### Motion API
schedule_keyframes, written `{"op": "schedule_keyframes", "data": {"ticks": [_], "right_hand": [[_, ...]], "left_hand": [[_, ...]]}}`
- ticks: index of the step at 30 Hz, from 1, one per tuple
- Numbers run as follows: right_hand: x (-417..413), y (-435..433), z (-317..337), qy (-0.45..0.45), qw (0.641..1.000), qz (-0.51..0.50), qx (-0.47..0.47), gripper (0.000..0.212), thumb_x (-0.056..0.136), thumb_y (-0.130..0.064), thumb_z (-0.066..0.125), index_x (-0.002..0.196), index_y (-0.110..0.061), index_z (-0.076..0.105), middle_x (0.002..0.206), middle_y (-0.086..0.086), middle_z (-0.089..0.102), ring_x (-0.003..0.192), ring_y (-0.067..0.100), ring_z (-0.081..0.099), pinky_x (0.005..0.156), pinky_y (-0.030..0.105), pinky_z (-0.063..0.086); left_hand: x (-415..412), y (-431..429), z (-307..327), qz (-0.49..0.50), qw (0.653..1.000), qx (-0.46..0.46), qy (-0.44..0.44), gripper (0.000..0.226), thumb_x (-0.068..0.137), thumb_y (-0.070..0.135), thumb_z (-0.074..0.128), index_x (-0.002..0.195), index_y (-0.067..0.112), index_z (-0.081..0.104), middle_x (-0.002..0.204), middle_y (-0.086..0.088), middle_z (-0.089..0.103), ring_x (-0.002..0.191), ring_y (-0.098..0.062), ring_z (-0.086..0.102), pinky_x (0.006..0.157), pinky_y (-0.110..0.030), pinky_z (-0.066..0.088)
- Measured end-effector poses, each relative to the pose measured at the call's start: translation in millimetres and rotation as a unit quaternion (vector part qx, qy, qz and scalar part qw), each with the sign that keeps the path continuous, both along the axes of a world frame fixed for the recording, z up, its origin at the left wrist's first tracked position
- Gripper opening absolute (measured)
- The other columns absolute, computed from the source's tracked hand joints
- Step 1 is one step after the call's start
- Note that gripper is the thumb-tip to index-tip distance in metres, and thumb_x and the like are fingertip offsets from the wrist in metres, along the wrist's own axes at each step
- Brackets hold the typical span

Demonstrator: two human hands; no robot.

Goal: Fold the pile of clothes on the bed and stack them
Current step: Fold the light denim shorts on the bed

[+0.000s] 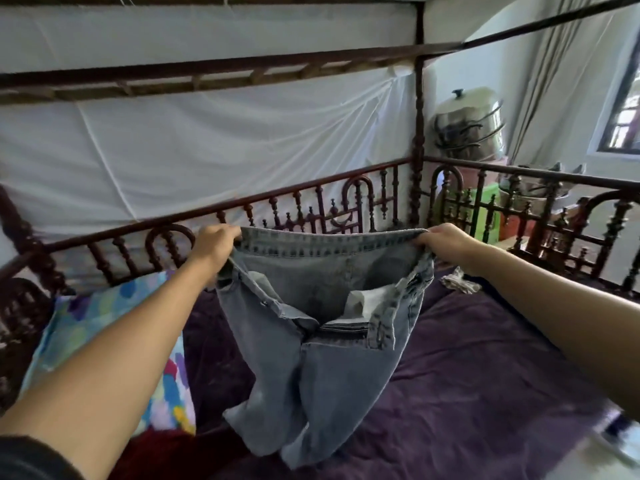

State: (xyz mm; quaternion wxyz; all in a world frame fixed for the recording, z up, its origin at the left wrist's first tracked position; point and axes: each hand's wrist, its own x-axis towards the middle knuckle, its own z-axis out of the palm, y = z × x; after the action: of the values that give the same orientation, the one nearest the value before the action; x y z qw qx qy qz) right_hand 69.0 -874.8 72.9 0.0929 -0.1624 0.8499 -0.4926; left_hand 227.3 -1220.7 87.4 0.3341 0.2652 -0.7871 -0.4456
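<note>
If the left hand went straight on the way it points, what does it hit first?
Probably the bed's wooden railing, just beyond the left hand, which grips the jeans by the waistband. White netting hangs behind the railing. Depth is unclear from one view.

A faded grey-blue denim garment [311, 341] is coarse, matt woven cloth, frayed at the hems. The dark purple bedspread [478, 375] is soft, matt, slightly creased cloth. The dark reddish turned-wood bed rail [304, 188] has a polished gloss. The white net curtain [207, 140] is thin and sheer. The round lidded metal steamer pot [474, 119] is smooth and shiny.
</note>
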Motion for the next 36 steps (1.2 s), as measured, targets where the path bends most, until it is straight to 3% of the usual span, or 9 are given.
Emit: {"op": "schedule_keyframes", "data": {"ticks": [4,8,12,15,18,21,25,30,36], "right_hand": [[-10,15,-7,0.027,0.994,-0.018,-0.108,0.028,0.091,-0.019,0.054,0.066,-0.011,0.064,0.053,0.003,0.057,0.044,0.015,0.052,0.037,0.016,0.037],[-21,22,24,-0.1,0.974,0.08,-0.188,0.035,0.082,-0.046,0.058,0.076,-0.013,0.07,0.067,0.009,0.067,0.056,0.024,0.062,0.055,0.026,0.052],[-29,35,39,-0.229,0.885,0.323,-0.246,0.04,0.072,-0.033,0.056,0.102,-0.008,0.065,0.091,0.012,0.064,0.075,0.025,0.059,0.071,0.035,0.048],[-30,38,24,-0.217,0.867,0.367,-0.257,0.022,0.065,-0.002,0.058,0.085,-0.008,0.066,0.084,0.007,0.065,0.074,0.019,0.063,0.071,0.032,0.054],[-36,33,-10,-0.129,0.946,0.25,-0.162,0.023,0.079,0.011,0.061,0.081,-0.01,0.068,0.077,0.0,0.071,0.071,0.011,0.068,0.065,0.021,0.054],[-55,42,-63,-0.057,0.992,0.067,-0.088,0.011,0.078,-0.006,0.077,0.088,-0.007,0.072,0.08,0.003,0.074,0.072,0.013,0.07,0.063,0.024,0.055],[-92,96,-137,-0.069,0.99,-0.098,-0.069,0.014,0.079,-0.022,0.079,0.078,-0.012,0.07,0.061,-0.007,0.067,0.051,0.003,0.06,0.049,0.02,0.047],[-155,178,-206,-0.03,0.97,-0.241,0.022,0.021,0.078,-0.038,0.077,0.071,-0.019,0.07,0.062,-0.008,0.068,0.06,0.009,0.061,0.058,0.028,0.05],[-282,258,-294,-0.072,0.949,-0.285,0.115,0.028,0.083,-0.045,0.07,0.081,-0.016,0.07,0.078,0.007,0.07,0.078,0.026,0.065,0.072,0.038,0.051]], "left_hand": [[-7,37,12,-0.09,0.996,0.006,0.014,0.027,0.086,0.031,0.051,0.068,0.016,0.065,0.066,-0.002,0.059,0.058,-0.006,0.053,0.056,-0.02,0.039],[-1,25,76,-0.184,0.959,0.197,0.085,0.034,0.07,0.01,0.038,0.051,0.015,0.066,0.051,0.001,0.061,0.047,-0.012,0.059,0.047,-0.015,0.048],[-22,-1,114,-0.155,0.984,0.071,0.046,0.035,0.082,-0.01,0.038,0.08,0.016,0.06,0.073,-0.006,0.06,0.065,-0.017,0.059,0.061,-0.026,0.053],[-64,-10,103,-0.122,0.992,-0.021,0.01,0.022,0.085,-0.003,0.063,0.095,0.016,0.057,0.085,-0.006,0.057,0.073,-0.019,0.057,0.062,-0.025,0.054],[-112,-8,65,-0.071,0.991,-0.107,-0.036,0.053,0.074,0.008,0.08,0.121,0.009,0.056,0.096,-0.011,0.059,0.087,-0.025,0.058,0.076,-0.032,0.046],[-157,16,10,-0.075,0.974,-0.202,-0.074,0.034,0.07,0.018,0.084,0.097,0.002,0.07,0.088,-0.016,0.068,0.087,-0.031,0.064,0.07,-0.033,0.044],[-221,75,-40,-0.134,0.939,-0.279,-0.15,0.034,0.071,0.043,0.081,0.069,0.015,0.061,0.071,-0.006,0.061,0.071,-0.027,0.058,0.058,-0.03,0.035],[-327,163,-105,-0.217,0.89,-0.346,-0.204,0.031,0.08,0.05,0.068,0.075,0.022,0.055,0.08,-0.005,0.06,0.083,-0.03,0.059,0.061,-0.033,0.042],[-482,262,-196,-0.239,0.879,-0.343,-0.23,0.024,0.083,0.044,0.065,0.09,0.021,0.064,0.097,-0.015,0.067,0.093,-0.038,0.061,0.067,-0.035,0.038]]}}
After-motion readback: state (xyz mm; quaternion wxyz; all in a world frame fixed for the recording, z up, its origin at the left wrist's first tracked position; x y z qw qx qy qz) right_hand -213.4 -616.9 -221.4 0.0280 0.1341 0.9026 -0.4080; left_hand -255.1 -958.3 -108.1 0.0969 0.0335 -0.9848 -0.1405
